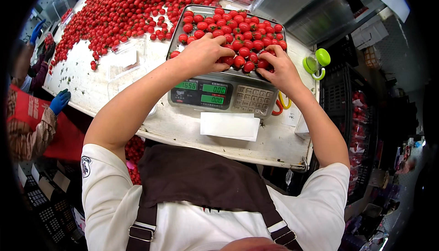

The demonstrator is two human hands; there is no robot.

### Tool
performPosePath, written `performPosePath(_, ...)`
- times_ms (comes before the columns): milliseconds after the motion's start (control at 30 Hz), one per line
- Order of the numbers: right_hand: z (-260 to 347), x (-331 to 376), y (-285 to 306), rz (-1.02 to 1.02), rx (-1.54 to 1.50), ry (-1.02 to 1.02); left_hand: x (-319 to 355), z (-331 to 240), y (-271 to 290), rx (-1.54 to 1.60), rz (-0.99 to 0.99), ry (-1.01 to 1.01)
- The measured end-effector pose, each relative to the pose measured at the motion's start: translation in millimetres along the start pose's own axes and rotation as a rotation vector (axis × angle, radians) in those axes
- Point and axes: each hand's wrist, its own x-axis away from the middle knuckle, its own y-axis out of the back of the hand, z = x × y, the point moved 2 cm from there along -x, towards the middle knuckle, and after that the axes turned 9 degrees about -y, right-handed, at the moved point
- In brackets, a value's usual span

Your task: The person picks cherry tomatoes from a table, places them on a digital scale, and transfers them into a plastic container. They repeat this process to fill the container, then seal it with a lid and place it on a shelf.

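Red cherry tomatoes (pixel 244 36) with green stalks fill most of the metal tray (pixel 182 18) on top of a digital scale (pixel 232 96). At the tray's near side, my left hand (pixel 206 55) curls its fingers and thumb around cherry tomatoes. To its right, my right hand (pixel 282 71) bends in the same way over cherry tomatoes at the near right corner. A few tomatoes lie between the two hands. Part of what each hand holds is hidden by its fingers. The scale's green displays and keypad face me.
A large tomato heap (pixel 123 11) covers the table's far left. Clear plastic boxes (pixel 125 61) lie left of the scale. White paper (pixel 229 126) sits in front; red and yellow scissor handles (pixel 284 102) and a green-lidded container (pixel 316 62) stand right. Blue-gloved hand (pixel 60 101) at left: co-worker's.
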Motion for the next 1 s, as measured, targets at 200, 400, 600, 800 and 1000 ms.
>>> performPosePath(200, -11, -6, 2, -0.006, -0.268, -0.161, 7, 5, 0, 0.202, -0.210, 0.080)
performPosePath(400, -27, -24, 12, -0.044, -1.827, -0.687, 20, 17, 33, 1.554, -0.638, 0.711)
performPosePath(600, 19, -29, -20, 0.147, -2.435, -0.549, 89, 17, 35, 2.267, -0.988, 0.503)
performPosePath(800, 104, -33, -50, 0.434, -2.422, -0.572, 194, 29, 33, 2.033, -1.118, 0.715)
performPosePath(1000, 189, -25, -94, 0.719, -2.286, -0.631, 271, 50, 14, 1.211, -0.759, 1.132)
